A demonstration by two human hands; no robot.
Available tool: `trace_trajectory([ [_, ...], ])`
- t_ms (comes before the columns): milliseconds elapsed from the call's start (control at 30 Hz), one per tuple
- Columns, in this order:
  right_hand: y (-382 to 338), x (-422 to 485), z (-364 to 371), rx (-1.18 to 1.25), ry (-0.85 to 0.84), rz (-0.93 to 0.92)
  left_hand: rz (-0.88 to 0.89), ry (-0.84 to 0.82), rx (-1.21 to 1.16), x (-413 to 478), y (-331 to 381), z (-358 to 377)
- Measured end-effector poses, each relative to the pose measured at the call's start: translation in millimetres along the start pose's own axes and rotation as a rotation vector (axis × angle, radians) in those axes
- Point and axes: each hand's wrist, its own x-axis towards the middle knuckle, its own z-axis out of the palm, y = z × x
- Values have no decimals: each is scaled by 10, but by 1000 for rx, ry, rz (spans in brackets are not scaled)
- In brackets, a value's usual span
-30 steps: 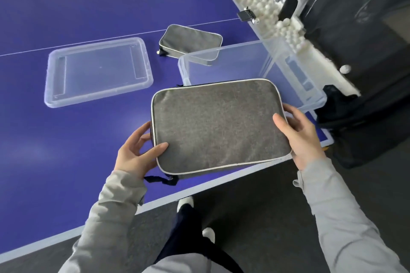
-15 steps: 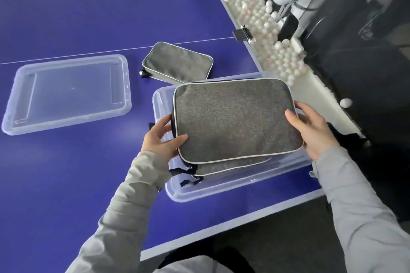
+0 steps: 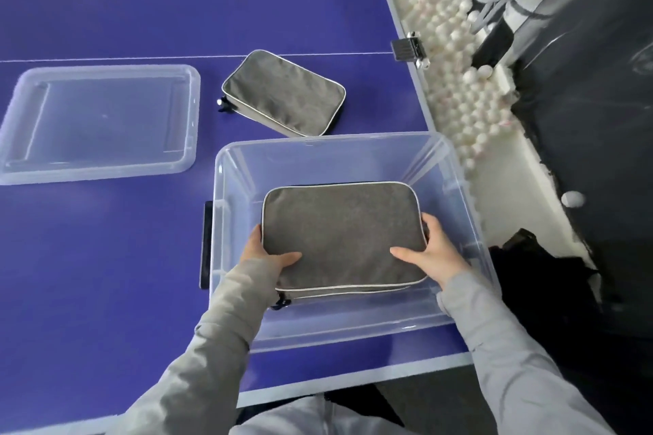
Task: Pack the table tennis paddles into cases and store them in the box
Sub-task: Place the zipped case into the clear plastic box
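Both hands hold one grey case (image 3: 341, 237) by its near corners, low in the middle of the frame. The left hand (image 3: 263, 254) lays its thumb flat on the fabric top while its fingers wrap the left edge. The right hand (image 3: 436, 251) does the same on the right edge, thumb pointing inward across the top. The case lies flat and level inside the clear plastic box (image 3: 318, 142), well below the rim and closer to the near wall than the far one. Whether it touches the box floor cannot be told. A dark zip pull hangs at its lower left corner.

A second grey case (image 3: 282, 92) lies just beyond the box's far rim on the blue table (image 3: 106, 11), turned at an angle. The clear lid (image 3: 100, 124) rests flat at the left of the frame, apart from the box. Along the table's right edge, at the upper right, a white trough holds many white balls (image 3: 452, 46).
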Motion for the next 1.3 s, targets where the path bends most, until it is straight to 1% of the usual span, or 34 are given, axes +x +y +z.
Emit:
trace_trajectory([
  [100, 21, 73, 14, -5, -42, 7, -55, 38, -5, 85, -21, 36],
  [233, 15, 105, 7, -34, -64, 8, -58, 53, 8, 81, -26, 68],
  [400, -22, 78, -15, -92, -61, 15, -33, 46, 72, 58, -57, 63],
  [700, -105, 56, 27, -182, -44, 1, -59, 65, 186, 38, -27, 48],
  [767, -100, 38, 3, -169, -47, 10, -60, 69, 178, 11, -10, 49],
  [867, -117, -16, -46, -139, -53, -4, -63, 61, 105, -32, 43, 57],
  [967, -146, -79, -112, -149, -20, -59, -45, 72, 155, -121, 173, 96],
  [1033, -187, -130, -147, -140, 11, -121, 12, 99, 236, -226, 266, 151],
  [1167, -348, -238, -154, -153, 98, -277, 258, 145, 375, -517, 447, 241],
  [1233, -451, -279, -117, -180, 126, -354, 363, 206, 504, -636, 520, 227],
  [1300, -555, -302, -51, -212, 119, -433, 451, 281, 623, -746, 569, 179],
])
